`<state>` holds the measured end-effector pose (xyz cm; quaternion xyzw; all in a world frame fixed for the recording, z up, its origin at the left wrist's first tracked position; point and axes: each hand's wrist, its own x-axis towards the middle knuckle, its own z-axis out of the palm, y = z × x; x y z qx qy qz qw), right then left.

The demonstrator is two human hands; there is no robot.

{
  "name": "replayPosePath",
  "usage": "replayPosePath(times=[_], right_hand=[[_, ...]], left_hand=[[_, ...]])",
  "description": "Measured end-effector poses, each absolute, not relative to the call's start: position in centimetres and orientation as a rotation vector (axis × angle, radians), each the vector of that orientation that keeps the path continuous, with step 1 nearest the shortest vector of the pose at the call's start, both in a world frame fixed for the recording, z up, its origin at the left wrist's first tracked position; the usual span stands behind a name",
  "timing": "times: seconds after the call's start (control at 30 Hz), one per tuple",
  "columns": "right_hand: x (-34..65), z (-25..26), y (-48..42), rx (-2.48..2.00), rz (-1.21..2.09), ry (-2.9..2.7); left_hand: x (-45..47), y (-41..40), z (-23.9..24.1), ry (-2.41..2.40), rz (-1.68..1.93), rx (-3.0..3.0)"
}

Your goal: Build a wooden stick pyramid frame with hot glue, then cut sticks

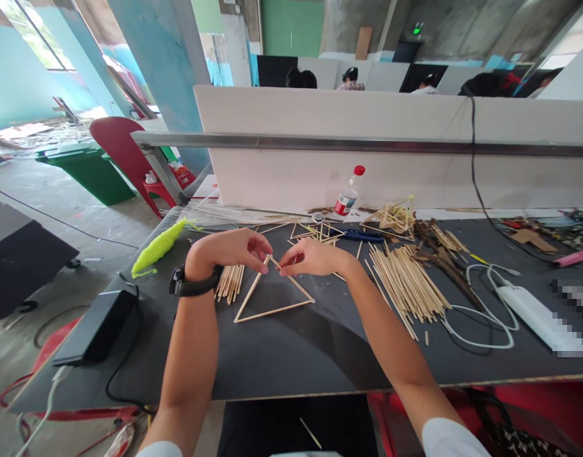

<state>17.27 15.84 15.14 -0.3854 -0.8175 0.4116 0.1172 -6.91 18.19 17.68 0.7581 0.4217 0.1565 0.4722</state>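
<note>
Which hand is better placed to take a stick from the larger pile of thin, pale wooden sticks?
Probably the right hand: the larger pile lies to its right, while the left hand would reach across. Both hold the pale, triangular wooden frame.

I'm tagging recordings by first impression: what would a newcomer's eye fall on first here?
Probably the stick triangle at the middle of the table, with the left hand and right hand at its far corner. Next, perhaps, the neon-yellow bundle near the table's left edge. The red-capped bottle also stands out, upright at the back before the white panel.
</note>
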Motion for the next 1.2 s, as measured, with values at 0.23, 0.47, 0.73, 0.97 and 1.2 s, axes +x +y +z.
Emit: replayPosePath(times=[0.23, 0.47, 0.73, 0.97, 1.2], right_hand=[[17.0, 15.7, 15.3, -1.041, 1.183, -2.374], [17.4, 17.2, 14.2, -1.001, 1.063, -2.230], [19.8, 16.9, 14.7, -1.460, 1.075, -2.416], [18.9, 17.1, 14.4, -1.227, 1.193, -2.450], [19.2, 18.1, 14.0, -1.155, 1.108, -2.336]], left_hand=[[-7.2, 17.9, 18.2, 0.862, 0.355, 1.736], [-7.7, 17.6, 18.8, 0.747, 0.605, 1.462], [-8.2, 18.5, 17.4, 1.055, 0.615, 1.615], [-5.9, 17.9, 18.0, 0.912, 0.213, 1.974], [-5.6, 16.7, 20.0, 0.959, 0.104, 2.139]])
